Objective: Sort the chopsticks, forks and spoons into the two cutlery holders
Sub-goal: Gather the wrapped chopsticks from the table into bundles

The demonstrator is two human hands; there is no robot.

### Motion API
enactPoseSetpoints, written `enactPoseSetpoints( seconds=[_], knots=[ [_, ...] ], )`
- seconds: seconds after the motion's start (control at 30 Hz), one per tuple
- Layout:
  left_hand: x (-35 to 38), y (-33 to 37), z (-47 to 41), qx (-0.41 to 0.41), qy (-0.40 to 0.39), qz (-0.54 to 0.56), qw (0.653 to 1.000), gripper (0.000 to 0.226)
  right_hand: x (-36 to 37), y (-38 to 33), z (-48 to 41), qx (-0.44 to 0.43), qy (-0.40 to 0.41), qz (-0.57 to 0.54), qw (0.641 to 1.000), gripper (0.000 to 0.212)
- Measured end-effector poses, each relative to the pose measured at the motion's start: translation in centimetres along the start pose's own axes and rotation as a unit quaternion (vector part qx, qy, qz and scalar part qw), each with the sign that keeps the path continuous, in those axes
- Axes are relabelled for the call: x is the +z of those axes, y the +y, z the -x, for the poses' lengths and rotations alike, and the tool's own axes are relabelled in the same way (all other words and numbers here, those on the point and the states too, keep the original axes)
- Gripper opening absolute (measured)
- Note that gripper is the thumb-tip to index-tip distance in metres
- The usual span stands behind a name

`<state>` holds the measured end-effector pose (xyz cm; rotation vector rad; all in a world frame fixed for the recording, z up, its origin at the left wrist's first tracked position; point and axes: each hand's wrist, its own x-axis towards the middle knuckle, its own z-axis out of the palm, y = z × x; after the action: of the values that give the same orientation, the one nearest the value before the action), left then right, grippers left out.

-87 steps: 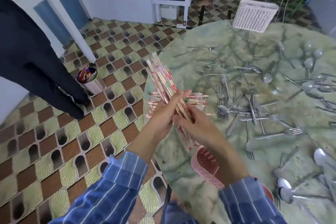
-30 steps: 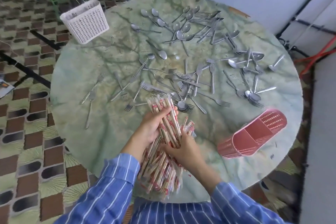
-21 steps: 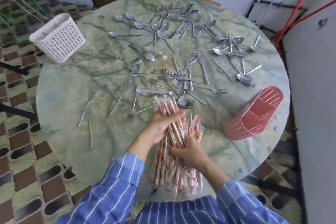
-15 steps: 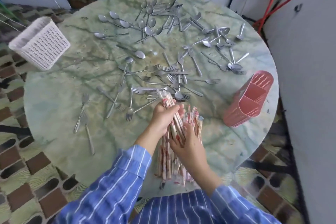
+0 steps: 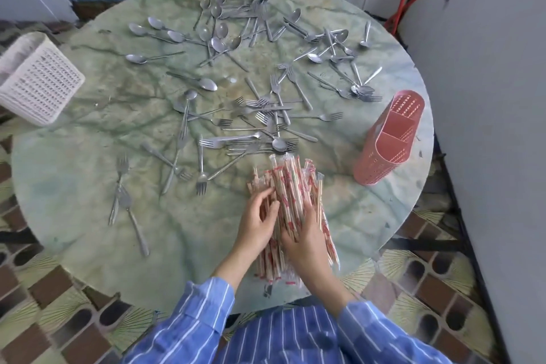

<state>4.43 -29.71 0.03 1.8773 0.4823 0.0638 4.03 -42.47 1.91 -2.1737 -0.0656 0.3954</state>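
A pile of paper-wrapped chopsticks (image 5: 291, 183) lies on the round green table (image 5: 88, 201) near its front edge. My left hand (image 5: 255, 224) is at the pile's left side, its curled fingers and thumb pinching a few wrapped chopsticks. Over the pile's middle, my right hand (image 5: 305, 241) has its fingers curled into the chopsticks. A pink divided cutlery holder (image 5: 390, 139) stands tilted at the right, apart from the pile. At the far left edge sits a white mesh cutlery holder (image 5: 38, 83). Steel forks (image 5: 202, 180) and spoons (image 5: 218, 44) are scattered across the table's middle and back.
A grey wall runs close along the table's right side. Red and black pipes stand in the back right corner. Patterned floor tiles show around the table's front and left. Bare tabletop lies at the front left, beside two forks (image 5: 124, 201).
The view swung round to centre on the table. The chopstick bundle, held up in both hands earlier, has come down and now lies spread on the table under my hands.
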Motion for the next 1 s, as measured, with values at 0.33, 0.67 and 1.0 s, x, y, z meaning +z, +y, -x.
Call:
enactPoseSetpoints(
  seconds=[0.33, 0.67, 1.0],
  knots=[
    [0.6, -1.9, 1.4, -0.012, 0.020, 0.028, 0.999, 0.040, 1.5, -0.2, 0.1, -0.040, 0.035, 0.061, 0.997, 0.039],
    [2.9, -2.6, 2.1, 0.022, 0.043, -0.042, 0.998, 0.078, -1.4, 4.1, -4.0, -0.085, 0.037, 0.011, 0.996, 0.052],
    [1.8, -1.8, 2.5, -0.029, 0.028, 0.012, 0.999, 0.079, -2.1, 2.6, -8.1, -0.057, 0.038, -0.022, 0.997, 0.056]
  ],
)
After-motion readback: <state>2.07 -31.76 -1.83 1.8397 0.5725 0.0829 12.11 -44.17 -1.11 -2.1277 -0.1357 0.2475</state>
